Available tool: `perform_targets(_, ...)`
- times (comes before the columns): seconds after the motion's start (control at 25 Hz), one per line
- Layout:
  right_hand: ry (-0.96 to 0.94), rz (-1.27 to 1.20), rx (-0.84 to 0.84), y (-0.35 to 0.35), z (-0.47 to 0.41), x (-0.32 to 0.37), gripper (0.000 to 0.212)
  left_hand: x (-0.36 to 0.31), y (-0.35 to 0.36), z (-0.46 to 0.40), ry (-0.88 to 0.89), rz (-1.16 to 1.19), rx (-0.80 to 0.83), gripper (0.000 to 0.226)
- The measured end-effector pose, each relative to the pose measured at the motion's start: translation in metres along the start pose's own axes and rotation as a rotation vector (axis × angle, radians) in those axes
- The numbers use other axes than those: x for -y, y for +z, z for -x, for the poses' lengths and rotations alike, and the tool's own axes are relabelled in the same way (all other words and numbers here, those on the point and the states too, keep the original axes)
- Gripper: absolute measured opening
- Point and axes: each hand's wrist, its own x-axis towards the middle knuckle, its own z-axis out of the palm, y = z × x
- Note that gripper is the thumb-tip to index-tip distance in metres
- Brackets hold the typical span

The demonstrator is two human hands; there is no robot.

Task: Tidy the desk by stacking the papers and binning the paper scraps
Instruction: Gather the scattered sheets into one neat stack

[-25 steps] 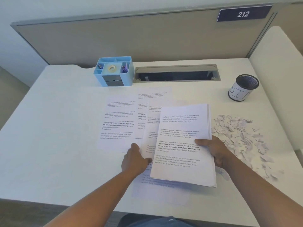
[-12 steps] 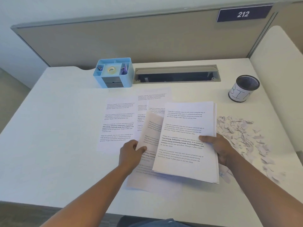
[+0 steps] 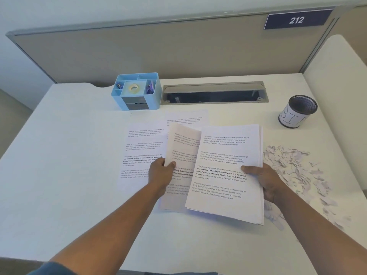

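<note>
Left hand: my left hand pinches the left edge of a single sheet, thumb on top, fingers curled beneath; the thin page bows upward and looks slightly cream in its own shade.
Right hand: my right hand grips the stack of papers by its right edge, thumb flat across the printed top page, the other fingers hidden underneath.
Stack: flat white rectangles, layered edges showing along the right side; it sits right of the lifted sheet and covers that sheet's right margin.
Loose pages: two more printed pages lie flat on the desk, left of and beyond the lifted sheet, partly covered by it; their small print is too faint to read.
Paper scraps: a scatter of small, ragged, curled paper scraps lies to the right of the stack, some tucked under its near corner.
Bin: a round dark mesh cup wrapped in a white hand-lettered label stands at the far right, well apart from the scraps.
Organizer: a blue plastic organizer with square compartments stands far left-centre; a tape roll shows, the small items beside it are unclear.
Cable slot: a long grey metal slot lies open beside it, its inside dark.
</note>
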Motion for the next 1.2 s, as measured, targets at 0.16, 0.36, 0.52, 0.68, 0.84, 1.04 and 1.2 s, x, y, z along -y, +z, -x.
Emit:
perform_targets(0.16,-0.013,0.000,-0.018,-0.001,-0.011,0.008,0.032,-0.013,0.018,-0.010,0.026,-0.033,0.009,0.019)
perform_targets(0.36,-0.013,-0.022,-0.032,0.002,-0.028,0.011,0.034,-0.022,0.027,-0.024,0.004,-0.085,0.066,0.020)
perform_targets(0.52,0.008,-0.005,-0.038,0.003,-0.039,0.011,0.035,-0.027,0.028,-0.036,-0.052,-0.091,0.092,0.028)
perform_targets(0.68,0.025,0.002,-0.030,0.004,-0.044,0.009,0.033,-0.034,0.031,-0.036,-0.062,-0.038,0.120,0.026)
perform_targets(0.84,0.033,0.007,-0.026,0.004,-0.046,0.009,0.036,-0.035,0.033,-0.039,-0.062,-0.050,0.177,0.005)
perform_targets(1.04,0.005,-0.007,-0.037,0.003,-0.038,0.019,0.033,-0.042,0.017,-0.038,0.082,-0.086,0.076,0.010)
perform_targets(1.2,-0.038,-0.015,-0.053,-0.001,-0.030,0.026,0.032,-0.056,-0.018,-0.038,0.219,-0.144,-0.001,0.017)
